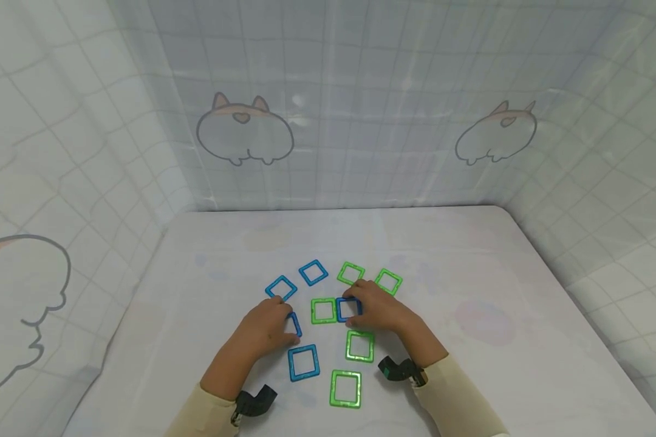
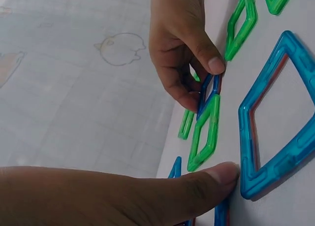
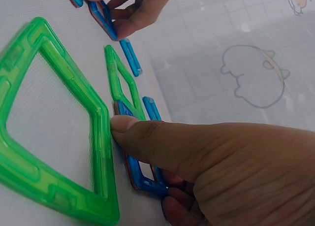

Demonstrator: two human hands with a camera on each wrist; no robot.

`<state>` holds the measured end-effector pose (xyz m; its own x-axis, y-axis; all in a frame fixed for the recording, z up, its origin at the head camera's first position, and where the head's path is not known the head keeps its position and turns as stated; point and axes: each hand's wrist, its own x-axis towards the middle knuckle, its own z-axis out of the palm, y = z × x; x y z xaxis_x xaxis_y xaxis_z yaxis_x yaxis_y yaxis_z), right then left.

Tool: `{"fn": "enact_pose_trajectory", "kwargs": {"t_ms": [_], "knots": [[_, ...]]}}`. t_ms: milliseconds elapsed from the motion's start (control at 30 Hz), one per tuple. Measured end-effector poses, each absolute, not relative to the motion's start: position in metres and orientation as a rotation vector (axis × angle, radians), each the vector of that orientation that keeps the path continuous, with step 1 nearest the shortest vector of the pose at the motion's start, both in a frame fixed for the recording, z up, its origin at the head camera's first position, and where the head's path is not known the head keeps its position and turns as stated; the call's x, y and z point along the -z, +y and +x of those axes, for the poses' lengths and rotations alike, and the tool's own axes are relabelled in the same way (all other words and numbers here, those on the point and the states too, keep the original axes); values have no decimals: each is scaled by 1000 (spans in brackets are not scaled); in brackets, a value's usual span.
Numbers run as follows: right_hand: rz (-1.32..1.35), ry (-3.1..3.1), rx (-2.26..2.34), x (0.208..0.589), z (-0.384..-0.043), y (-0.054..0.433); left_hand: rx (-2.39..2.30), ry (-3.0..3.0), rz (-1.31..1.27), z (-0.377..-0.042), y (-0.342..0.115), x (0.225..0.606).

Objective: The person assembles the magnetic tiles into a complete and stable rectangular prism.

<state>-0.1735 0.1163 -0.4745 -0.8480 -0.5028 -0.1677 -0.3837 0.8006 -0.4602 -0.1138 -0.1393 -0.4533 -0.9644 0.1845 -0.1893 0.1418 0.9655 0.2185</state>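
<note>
Fingers and thumb of my left hand (image 1: 263,326) pinch a blue square magnetic tile (image 1: 297,325) by its edges; the hand hides much of it in the head view. To the right, my right hand (image 1: 381,306) holds a darker blue square tile (image 1: 339,311) between thumb and fingers. That tile's left side lies against a green square tile (image 1: 314,311), which sits between the two hands. In the right wrist view the thumb presses along the near edge of the dark blue tile (image 3: 135,172). A gap separates the left hand's tile from the green one.
Behind the hands lie two blue tiles, one at left (image 1: 273,282) and one farther back (image 1: 307,266), and two green tiles (image 1: 391,273). Nearer are a blue tile (image 1: 292,365) and two green ones, the closest (image 1: 333,388) at front. Patterned curtains (image 1: 361,121) surround the white table (image 1: 197,340).
</note>
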Motion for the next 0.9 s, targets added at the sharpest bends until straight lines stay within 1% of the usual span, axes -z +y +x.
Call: {"fn": "enact_pose_trajectory", "kwargs": {"t_ms": [200, 567, 900], "knots": [[-692, 2702, 599, 473, -174, 117, -286, 2881, 248, -118, -139, 451], [-709, 2697, 587, 475, -176, 118, -404, 2852, 170, -121, -139, 451], [-742, 2689, 586, 473, -177, 119, -491, 2898, 209, -123, -139, 451]]}}
